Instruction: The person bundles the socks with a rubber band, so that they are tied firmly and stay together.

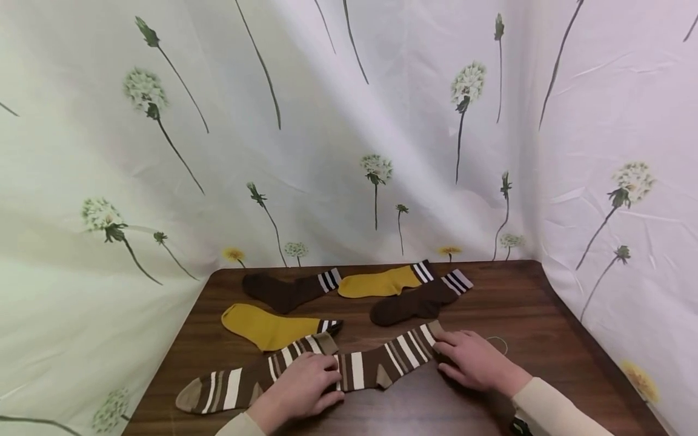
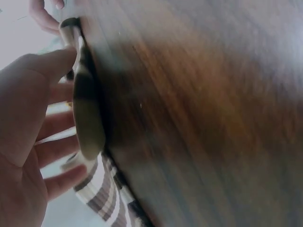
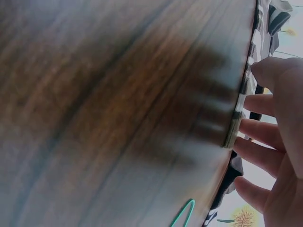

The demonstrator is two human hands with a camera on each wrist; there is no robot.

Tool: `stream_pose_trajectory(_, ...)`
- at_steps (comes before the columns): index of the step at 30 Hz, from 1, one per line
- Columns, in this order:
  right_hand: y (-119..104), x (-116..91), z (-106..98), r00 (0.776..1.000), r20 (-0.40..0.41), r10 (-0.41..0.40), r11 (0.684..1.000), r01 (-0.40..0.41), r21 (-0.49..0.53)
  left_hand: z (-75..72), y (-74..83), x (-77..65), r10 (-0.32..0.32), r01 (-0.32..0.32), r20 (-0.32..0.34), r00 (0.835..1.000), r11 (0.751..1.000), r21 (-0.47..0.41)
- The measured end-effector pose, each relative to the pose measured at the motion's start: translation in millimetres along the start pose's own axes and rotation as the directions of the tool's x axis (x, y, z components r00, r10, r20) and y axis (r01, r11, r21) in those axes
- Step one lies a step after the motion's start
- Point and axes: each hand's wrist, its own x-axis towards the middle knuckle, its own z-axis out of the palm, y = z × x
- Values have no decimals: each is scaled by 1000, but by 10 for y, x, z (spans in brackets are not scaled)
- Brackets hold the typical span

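Note:
A brown sock with white and tan stripes [image 1: 371, 368] lies flat, its toe toward my left hand [image 1: 305, 383] and its tan cuff toward my right hand [image 1: 477, 361]. The left hand covers the toe in the head view; its fingers are spread and fairly straight along the sock [image 2: 89, 113] in the left wrist view. At the cuff [image 3: 233, 130], the right fingertips touch the edge with fingers extended. A matching striped sock [image 1: 218, 389] lies to the left, partly behind the left hand and wrist.
Behind are a yellow sock [image 1: 272, 327], another yellow sock [image 1: 376, 283], a dark brown sock [image 1: 283, 292] and a second dark brown one [image 1: 409, 306], all with striped cuffs. A thin green cord [image 3: 188, 208] lies near the right hand on the wooden table [image 1: 523, 315]. Dandelion-print cloth [image 1: 327, 181] surrounds it.

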Motion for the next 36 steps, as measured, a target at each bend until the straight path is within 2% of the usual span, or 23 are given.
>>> stream_pose_trajectory(3, -18, -22, 29, 999, -30, 13, 1000, -13, 1, 40, 18, -11, -52, 53, -33, 998, 998, 33)
stream_pose_trajectory(6, -37, -46, 63, 998, -64, 22, 1000, -22, 0, 74, 35, -15, -97, 98, -38, 995, 994, 44)
stream_pose_trajectory(9, -38, -42, 71, 995, -97, 11, 1000, -12, -4, 78, 37, -15, -154, 154, -3, 988, 988, 32)
stream_pose_trajectory(12, -57, -35, 67, 994, -107, 6, 1000, -5, 2, 83, 46, -21, -217, 218, 55, 975, 976, 2)
stream_pose_trajectory(17, -104, -26, 35, 995, -89, 51, 999, -49, 21, 94, 61, -7, -292, 297, 102, 951, 954, -32)
stream_pose_trajectory(22, -135, -21, 4, 994, -67, 91, 996, -89, 29, 106, 65, 10, -334, 343, 142, 932, 939, -43)
stream_pose_trajectory(26, -151, -19, -20, 993, -45, 113, 993, -111, 40, 133, 60, 3, -349, 361, 156, 924, 930, -59)
stream_pose_trajectory(31, -145, -15, -36, 988, 15, 156, 984, -157, 87, 161, 51, -9, -365, 379, 152, 918, 923, -69)
stream_pose_trajectory(36, -113, -17, -37, 985, 54, 163, 978, -168, 122, 155, 46, -7, -363, 375, 139, 922, 924, -76)
